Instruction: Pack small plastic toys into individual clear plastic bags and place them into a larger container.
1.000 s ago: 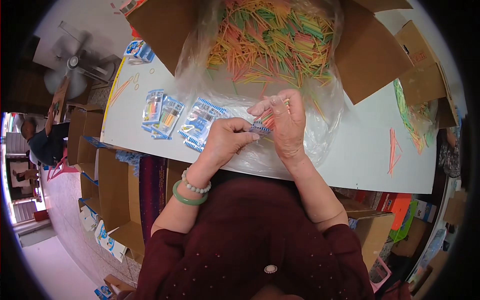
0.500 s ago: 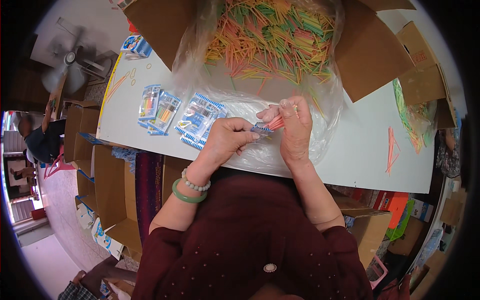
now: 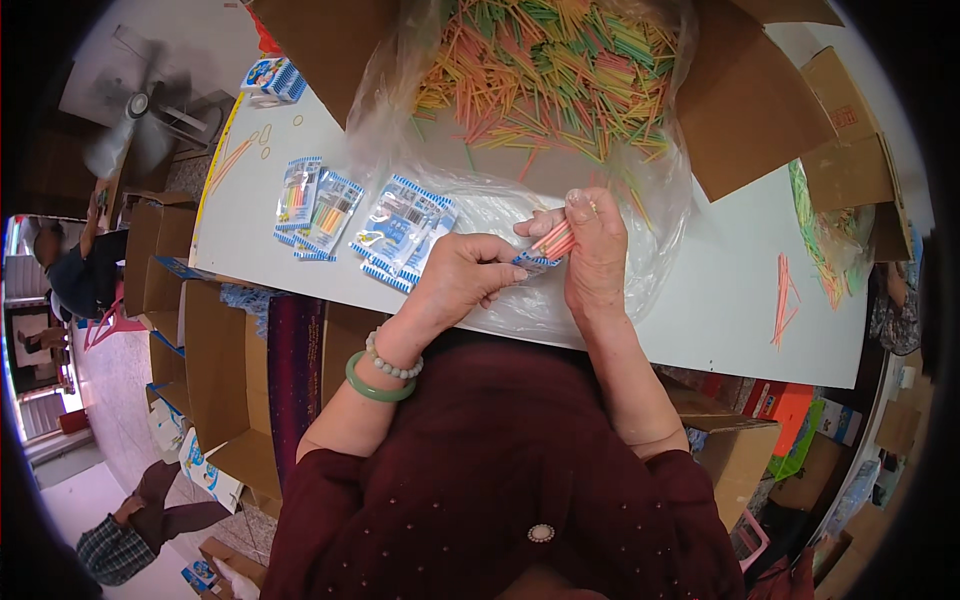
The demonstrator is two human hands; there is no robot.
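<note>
My left hand (image 3: 458, 277) pinches the edge of a small clear packet with blue-striped trim (image 3: 538, 264) between thumb and fingers. My right hand (image 3: 598, 250) is closed around a bundle of thin pink sticks (image 3: 553, 241). The sticks' lower ends are at the packet's mouth and seem to be partly inside it; the fingers hide how far. To the left of my left hand lies a pile of flat blue-and-white packets (image 3: 403, 230). Beyond that pile, filled packets (image 3: 325, 220) show coloured sticks through their clear fronts.
An opened carton with a plastic liner (image 3: 390, 130) spills many coloured sticks (image 3: 550, 70) at the table's far side. Loose pink sticks (image 3: 784, 300) lie at right, rubber bands (image 3: 265, 135) at left. Cardboard boxes (image 3: 225, 370) stand below the left edge. A fan (image 3: 138, 106) and other people are farther left.
The stick bundle and the packet's mouth have come closer together, with the packet tilted more toward the sticks. At lower left, another person has shifted.
</note>
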